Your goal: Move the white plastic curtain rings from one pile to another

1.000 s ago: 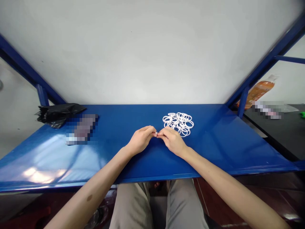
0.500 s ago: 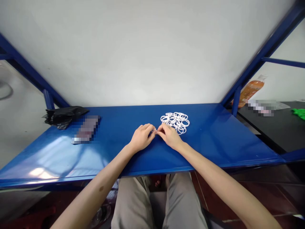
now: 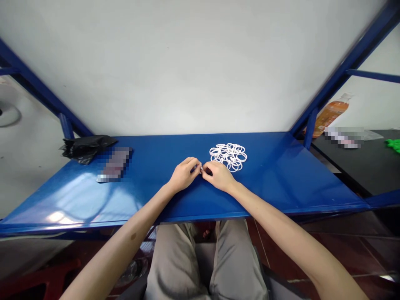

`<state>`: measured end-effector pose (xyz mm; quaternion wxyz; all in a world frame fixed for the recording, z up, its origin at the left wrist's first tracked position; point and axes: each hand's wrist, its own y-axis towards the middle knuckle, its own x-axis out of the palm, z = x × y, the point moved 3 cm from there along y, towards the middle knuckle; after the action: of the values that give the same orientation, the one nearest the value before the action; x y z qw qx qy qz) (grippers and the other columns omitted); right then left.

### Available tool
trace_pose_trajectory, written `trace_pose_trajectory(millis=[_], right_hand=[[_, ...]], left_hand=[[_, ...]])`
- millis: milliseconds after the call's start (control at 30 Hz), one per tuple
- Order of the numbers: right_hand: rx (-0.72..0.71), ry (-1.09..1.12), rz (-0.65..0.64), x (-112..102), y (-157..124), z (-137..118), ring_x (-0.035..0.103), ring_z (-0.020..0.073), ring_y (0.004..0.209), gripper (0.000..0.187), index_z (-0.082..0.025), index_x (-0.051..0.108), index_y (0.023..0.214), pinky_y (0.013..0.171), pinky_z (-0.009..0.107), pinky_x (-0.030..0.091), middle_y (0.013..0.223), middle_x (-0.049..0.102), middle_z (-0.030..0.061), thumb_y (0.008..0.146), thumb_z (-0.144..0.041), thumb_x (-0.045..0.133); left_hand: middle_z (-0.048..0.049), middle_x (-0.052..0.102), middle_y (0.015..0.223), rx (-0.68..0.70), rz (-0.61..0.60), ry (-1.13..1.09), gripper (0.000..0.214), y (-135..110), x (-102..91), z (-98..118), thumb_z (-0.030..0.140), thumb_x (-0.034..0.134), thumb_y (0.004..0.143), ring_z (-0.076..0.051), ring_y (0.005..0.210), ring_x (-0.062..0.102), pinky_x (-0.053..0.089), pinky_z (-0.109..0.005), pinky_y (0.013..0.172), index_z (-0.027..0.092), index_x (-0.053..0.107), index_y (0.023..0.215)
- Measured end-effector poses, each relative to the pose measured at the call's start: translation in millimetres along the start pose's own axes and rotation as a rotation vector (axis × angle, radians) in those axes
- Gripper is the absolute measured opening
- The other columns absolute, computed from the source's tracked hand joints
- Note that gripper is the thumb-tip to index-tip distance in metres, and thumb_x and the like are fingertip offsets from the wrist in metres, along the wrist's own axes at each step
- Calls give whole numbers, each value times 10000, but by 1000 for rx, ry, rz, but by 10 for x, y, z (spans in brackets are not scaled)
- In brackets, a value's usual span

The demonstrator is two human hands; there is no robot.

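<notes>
Near the front of the blue table [image 3: 162, 156], my left hand [image 3: 185, 174] and my right hand [image 3: 220, 176] meet fingertip to fingertip. Between their pinched fingers is a small white piece [image 3: 201, 168], mostly covered, so its full shape does not show. Both hands are closed on it, wrists low over the tabletop. Just beyond my right hand lies a loose pile of thin white rings [image 3: 231, 158], several overlapping, with small knobs on some. My right knuckles cover the pile's near left edge.
A crumpled black plastic bag [image 3: 86, 148] and a blurred-out phone-like flat object [image 3: 115, 164] lie at the left. Blue frame posts [image 3: 309, 129] flank the table. On a black surface [image 3: 353, 166] at the right stand an orange drink bottle [image 3: 331, 114] and a green item [image 3: 394, 145].
Both hands have shifted slightly left, and their fingertips have drawn closer around the small white piece. The view has tipped a little downward. The ring pile lies as before.
</notes>
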<state>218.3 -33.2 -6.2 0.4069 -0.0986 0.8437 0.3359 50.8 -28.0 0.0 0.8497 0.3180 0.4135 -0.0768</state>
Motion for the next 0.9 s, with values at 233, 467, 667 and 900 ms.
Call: trace_pose_trajectory(millis=[233, 467, 667, 900], right_hand=[[-47, 21, 96, -127, 10, 4, 645, 192, 824, 140, -218, 650, 917, 783, 323, 509, 868, 695, 43, 991, -246, 534], [153, -191, 359, -652, 14, 429, 655, 246, 949, 210, -202, 670, 1046, 877, 389, 515, 1032, 731, 105, 1018, -288, 480], [467, -450, 265, -863, -82, 751, 602, 297, 938, 134, -206, 661, 883, 749, 387, 487, 946, 708, 107, 937, -242, 543], [550, -484, 241, -842, -102, 767, 561, 319, 969, 157, -180, 687, 926, 738, 406, 477, 961, 705, 147, 920, -242, 543]], left_hand=[[-64, 706, 1063, -31, -7, -27, 241, -14, -57, 2, 336, 426, 1031, -179, 992, 657, 527, -305, 877, 217, 627, 1088], [-99, 707, 1156, -167, 35, 73, 247, 29, -26, -131, 321, 456, 1018, -237, 1106, 622, 482, -410, 1014, 190, 617, 1151], [-117, 703, 1150, -167, -5, 179, 168, 38, 41, -207, 249, 518, 967, -289, 1163, 582, 473, -453, 1015, 181, 638, 1062], [-119, 692, 1185, -137, -18, 161, 144, 31, 46, -211, 230, 508, 964, -280, 1162, 589, 489, -456, 1006, 183, 643, 981]])
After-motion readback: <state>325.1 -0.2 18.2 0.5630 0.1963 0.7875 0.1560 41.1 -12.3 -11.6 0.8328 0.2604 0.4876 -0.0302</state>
